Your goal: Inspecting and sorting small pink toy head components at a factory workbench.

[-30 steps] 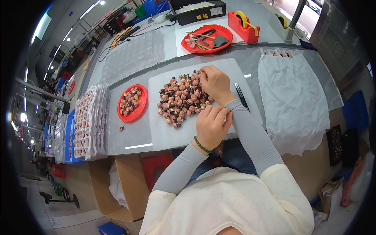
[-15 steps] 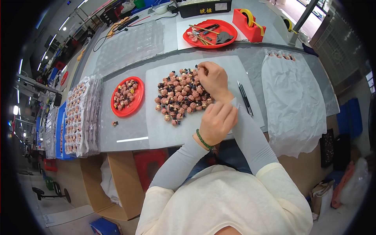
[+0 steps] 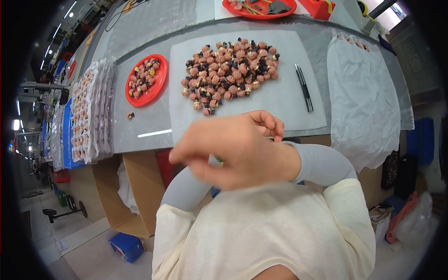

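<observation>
Both hands have lifted off the white mat (image 3: 284, 109) and drawn close to the chest. The right hand (image 3: 233, 151), blurred, has its fingers (image 3: 268, 122) curled together, perhaps pinching one small piece; the left hand is hidden behind it. The pile of small pink and black parts (image 3: 231, 70) lies beyond on the mat, the red dish (image 3: 161, 81) left of it, a pen (image 3: 303, 86) to its right. Judged: inspection mid-sort; next calls for placing the piece.

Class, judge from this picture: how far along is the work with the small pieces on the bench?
Done: the clear trays at the left look filled, and a red dish holds a small batch. In hand: the right hand, blurred, is up off the bench; any piece in it is unclear. Left: a big pile of pinkish and black pieces on the white sheet.
</observation>
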Available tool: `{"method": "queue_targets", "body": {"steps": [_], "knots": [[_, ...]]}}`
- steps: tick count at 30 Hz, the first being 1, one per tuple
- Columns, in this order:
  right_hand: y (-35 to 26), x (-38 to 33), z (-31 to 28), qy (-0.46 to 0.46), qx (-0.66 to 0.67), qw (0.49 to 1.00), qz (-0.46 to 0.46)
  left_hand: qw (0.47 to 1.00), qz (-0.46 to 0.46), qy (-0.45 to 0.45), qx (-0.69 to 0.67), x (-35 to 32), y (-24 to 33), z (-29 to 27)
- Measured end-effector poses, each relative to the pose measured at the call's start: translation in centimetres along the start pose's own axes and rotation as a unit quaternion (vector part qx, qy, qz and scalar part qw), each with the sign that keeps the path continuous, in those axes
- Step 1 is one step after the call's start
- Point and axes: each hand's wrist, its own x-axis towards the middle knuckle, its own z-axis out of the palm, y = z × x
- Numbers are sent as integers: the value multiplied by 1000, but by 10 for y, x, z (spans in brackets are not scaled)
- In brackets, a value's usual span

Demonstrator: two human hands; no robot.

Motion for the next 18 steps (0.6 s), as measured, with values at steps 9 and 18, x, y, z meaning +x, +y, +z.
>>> {"method": "queue_targets", "body": {"steps": [9,18], "knots": [[-3,-46,53,-125,4,977,-176,903,-322,-208,197,-3,47,43],[-10,-46,64,-153,-38,963,-220,890,-331,-277,151,-7,45,41]]}}
